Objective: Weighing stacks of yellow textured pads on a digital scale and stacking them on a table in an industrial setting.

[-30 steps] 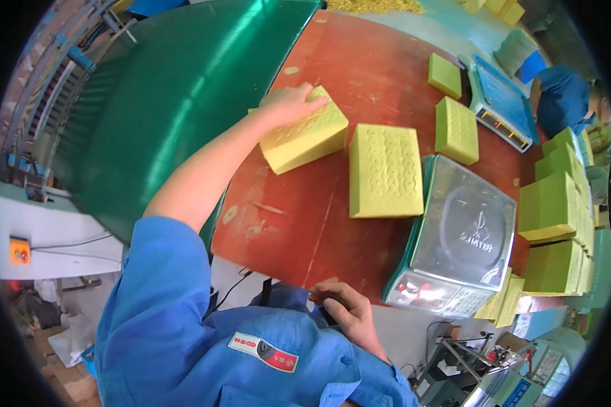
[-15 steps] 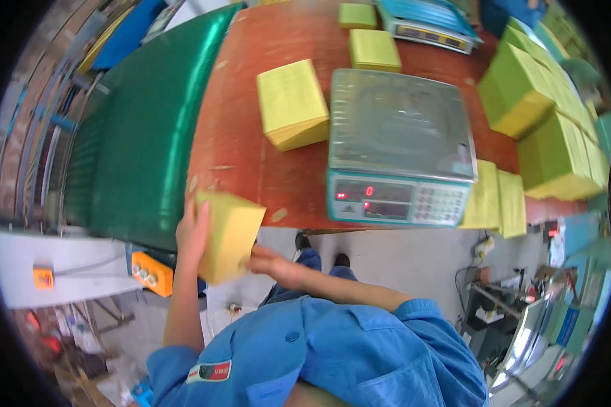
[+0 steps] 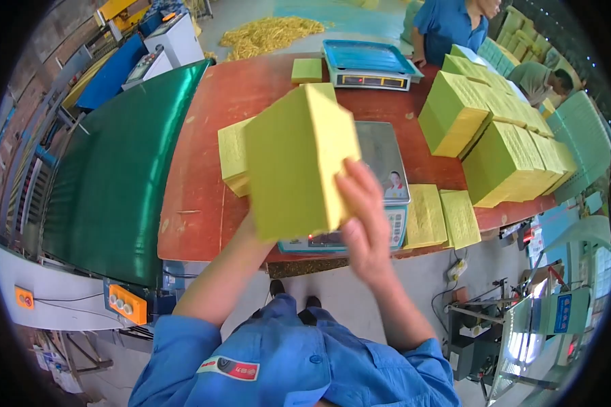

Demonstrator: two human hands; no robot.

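Over the scale [image 3: 380, 156] on the red table [image 3: 204, 197], a yellow-green block [image 3: 299, 163] is gripped between the left hand [image 3: 251, 227] underneath and right hand [image 3: 363, 217]; looks like it's about to be weighed, so lowering flat onto the pan is needed

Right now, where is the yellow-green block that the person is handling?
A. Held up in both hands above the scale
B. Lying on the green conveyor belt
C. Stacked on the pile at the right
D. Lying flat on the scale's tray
A: the yellow-green block is held up, with the right hand on its edge and the left hand behind it, above the scale.
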